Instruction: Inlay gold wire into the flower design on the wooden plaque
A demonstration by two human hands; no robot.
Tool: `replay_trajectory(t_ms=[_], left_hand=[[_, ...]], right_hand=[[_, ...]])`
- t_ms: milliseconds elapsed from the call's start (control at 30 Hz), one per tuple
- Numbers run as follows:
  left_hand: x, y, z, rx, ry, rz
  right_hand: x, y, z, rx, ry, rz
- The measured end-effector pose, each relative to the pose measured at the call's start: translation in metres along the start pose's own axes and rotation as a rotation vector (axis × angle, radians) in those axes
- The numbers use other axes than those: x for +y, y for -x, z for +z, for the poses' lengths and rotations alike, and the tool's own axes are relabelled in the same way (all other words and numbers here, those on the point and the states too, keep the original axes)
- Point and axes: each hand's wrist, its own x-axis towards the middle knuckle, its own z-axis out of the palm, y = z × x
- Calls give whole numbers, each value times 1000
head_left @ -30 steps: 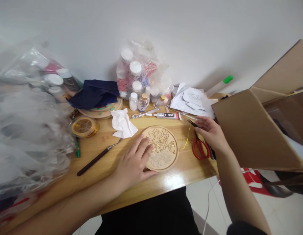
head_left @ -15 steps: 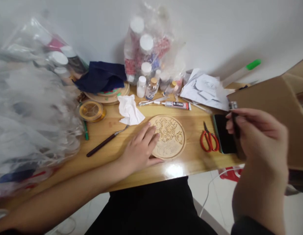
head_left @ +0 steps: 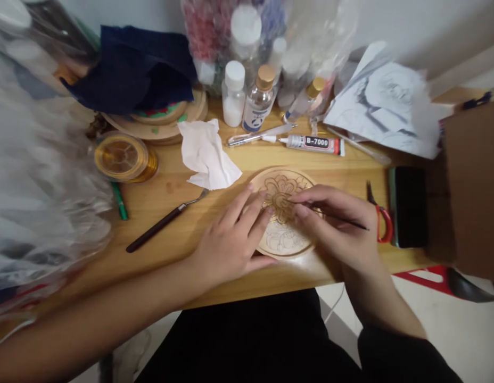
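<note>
A round wooden disc (head_left: 282, 239) carved with a flower pattern lies on the wooden table (head_left: 183, 239) in front of me. My left hand (head_left: 231, 244) rests flat on the disc's left edge, fingers stretched out. My right hand (head_left: 338, 229) sits on the disc's right side, its fingers pinched on a thin dark tool (head_left: 351, 222) that points at the carving.
Red scissors (head_left: 381, 218) and a dark phone (head_left: 409, 213) lie to the right, next to a cardboard box (head_left: 470, 186). A B-7000 glue tube (head_left: 311, 143), small bottles (head_left: 258, 98), a tissue (head_left: 207, 154), a gold wire spool (head_left: 121, 157), a dark-handled tool (head_left: 163, 223) and plastic bags (head_left: 39, 175) crowd the back and left.
My right hand came down from beside the box onto the disc with the thin tool. The view moved closer and lower. My left hand stayed on the disc.
</note>
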Motion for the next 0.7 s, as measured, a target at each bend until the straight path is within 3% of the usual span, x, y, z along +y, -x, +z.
replay_trajectory(t_ms=[133, 233, 400, 700], left_hand=[[0, -2, -1, 1, 39, 2], [-1, -3, -3, 15, 43, 21], [-1, -4, -3, 7, 58, 18], [-1, -3, 0, 16, 94, -5]], right_hand=[[9, 0, -4, -118, 79, 77], [11, -1, -8, -160, 123, 53], [9, -2, -7, -154, 221, -50], [11, -2, -4, -132, 239, -50]])
